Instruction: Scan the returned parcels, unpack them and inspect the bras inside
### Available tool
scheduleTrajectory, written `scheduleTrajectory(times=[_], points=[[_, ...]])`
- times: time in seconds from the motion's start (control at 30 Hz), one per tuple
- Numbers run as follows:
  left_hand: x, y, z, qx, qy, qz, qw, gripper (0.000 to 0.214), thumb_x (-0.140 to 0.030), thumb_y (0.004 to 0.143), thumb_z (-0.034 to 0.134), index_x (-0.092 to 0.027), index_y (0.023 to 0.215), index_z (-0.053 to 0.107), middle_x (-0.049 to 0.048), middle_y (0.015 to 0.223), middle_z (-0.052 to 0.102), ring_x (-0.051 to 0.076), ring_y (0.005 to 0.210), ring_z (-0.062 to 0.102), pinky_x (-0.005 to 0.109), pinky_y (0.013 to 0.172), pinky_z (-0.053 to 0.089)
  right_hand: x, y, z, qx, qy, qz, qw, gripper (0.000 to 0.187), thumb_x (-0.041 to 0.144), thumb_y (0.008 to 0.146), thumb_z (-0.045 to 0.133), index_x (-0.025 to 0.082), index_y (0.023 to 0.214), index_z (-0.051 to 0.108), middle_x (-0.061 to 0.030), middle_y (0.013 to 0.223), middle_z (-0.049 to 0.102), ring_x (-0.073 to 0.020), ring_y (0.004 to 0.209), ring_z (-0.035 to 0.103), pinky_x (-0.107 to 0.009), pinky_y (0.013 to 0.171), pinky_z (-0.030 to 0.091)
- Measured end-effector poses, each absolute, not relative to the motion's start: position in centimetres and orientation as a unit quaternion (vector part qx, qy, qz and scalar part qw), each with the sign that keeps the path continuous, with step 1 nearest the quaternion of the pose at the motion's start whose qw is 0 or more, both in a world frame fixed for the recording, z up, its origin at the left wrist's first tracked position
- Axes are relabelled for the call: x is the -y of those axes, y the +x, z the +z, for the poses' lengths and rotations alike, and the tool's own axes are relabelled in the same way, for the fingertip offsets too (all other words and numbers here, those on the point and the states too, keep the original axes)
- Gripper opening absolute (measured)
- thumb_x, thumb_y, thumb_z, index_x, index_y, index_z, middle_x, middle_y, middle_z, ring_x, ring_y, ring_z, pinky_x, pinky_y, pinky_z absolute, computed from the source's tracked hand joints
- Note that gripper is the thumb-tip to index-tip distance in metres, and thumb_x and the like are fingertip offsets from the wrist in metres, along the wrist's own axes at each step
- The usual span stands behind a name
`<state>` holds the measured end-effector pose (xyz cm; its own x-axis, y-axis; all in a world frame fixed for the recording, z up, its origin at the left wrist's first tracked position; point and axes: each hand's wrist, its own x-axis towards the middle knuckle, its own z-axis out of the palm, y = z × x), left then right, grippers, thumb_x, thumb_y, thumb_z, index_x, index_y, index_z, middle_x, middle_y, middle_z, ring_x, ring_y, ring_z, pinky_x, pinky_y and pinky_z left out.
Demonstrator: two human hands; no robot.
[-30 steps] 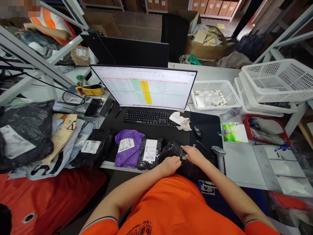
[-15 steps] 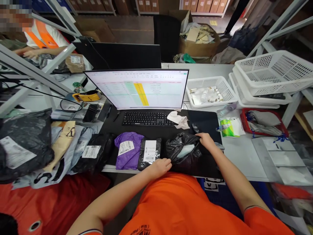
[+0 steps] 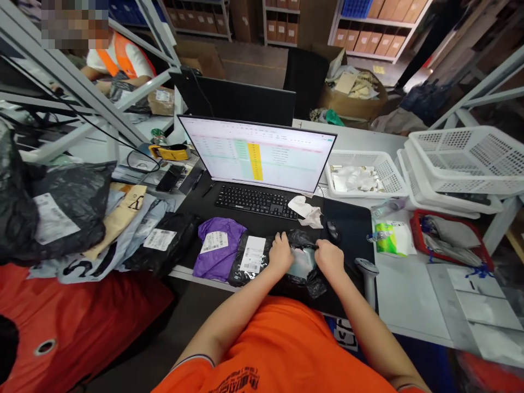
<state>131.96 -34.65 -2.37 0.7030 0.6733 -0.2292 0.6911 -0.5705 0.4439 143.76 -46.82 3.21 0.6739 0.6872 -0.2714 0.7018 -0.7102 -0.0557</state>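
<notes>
A black plastic mailer bag (image 3: 316,282) lies torn open at the front of the desk, with a pale, light-green item (image 3: 302,263) showing through the gap. My left hand (image 3: 280,254) is closed on the bag's left side. On the right, my right hand (image 3: 329,258) grips the bag's edge in a fist. Just left of my left hand lies a black labelled parcel (image 3: 252,256), and beside that a purple parcel (image 3: 219,248) with a white label. What the pale item is, I cannot make out.
Behind the bag stand a keyboard (image 3: 256,201) and a lit monitor (image 3: 262,155). A mouse (image 3: 333,231) and barcode scanner (image 3: 367,278) lie right. Parcels pile up left, including a large black one (image 3: 77,202). White baskets (image 3: 462,164) stack at right. A co-worker (image 3: 118,57) sits behind.
My left hand has moved up onto the bag and my right hand has come lower and inward. The bag's opening is wider, showing more of the pale item. The view has shifted.
</notes>
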Motion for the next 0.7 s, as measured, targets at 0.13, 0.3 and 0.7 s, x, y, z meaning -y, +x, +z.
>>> scheduleTrajectory(times=[0.13, 0.3, 0.7], points=[[33.9, 131.1, -2.6, -0.342, 0.896, -0.004, 0.284, 0.024, -0.005, 0.087, 0.044, -0.017, 0.094, 0.064, 0.0104, 0.102, 0.065, 0.023, 0.101, 0.061, 0.033, 0.089, 0.046, 45.4, 142.4, 3.4, -0.455, 0.887, -0.076, 0.035, 0.056, 0.008, 0.089, 0.041, 0.016, 0.144, 0.049, -0.0153, 0.131, 0.062, -0.0249, 0.109, 0.063, -0.029, 0.076, 0.050], [35.1, 129.7, -2.0, -0.331, 0.896, 0.035, 0.293, 0.026, 0.000, 0.078, 0.045, -0.018, 0.078, 0.063, 0.0068, 0.090, 0.065, 0.019, 0.092, 0.059, 0.028, 0.079, 0.042, 44.0, 142.5, 2.5, -0.574, 0.815, -0.080, 0.029, 0.052, 0.005, 0.091, 0.037, 0.022, 0.136, 0.058, -0.0102, 0.121, 0.067, -0.0214, 0.102, 0.066, -0.027, 0.074, 0.051], [36.7, 127.9, -0.4, -0.255, 0.852, 0.074, 0.452, 0.020, 0.000, 0.061, 0.049, -0.018, 0.054, 0.048, 0.0005, 0.065, 0.056, 0.016, 0.071, 0.052, 0.028, 0.068, 0.037, 45.4, 150.5, 1.5, -0.380, 0.862, -0.165, -0.293, 0.026, 0.012, 0.077, 0.050, 0.022, 0.072, 0.073, -0.0060, 0.080, 0.071, -0.0197, 0.079, 0.065, -0.029, 0.069, 0.046]])
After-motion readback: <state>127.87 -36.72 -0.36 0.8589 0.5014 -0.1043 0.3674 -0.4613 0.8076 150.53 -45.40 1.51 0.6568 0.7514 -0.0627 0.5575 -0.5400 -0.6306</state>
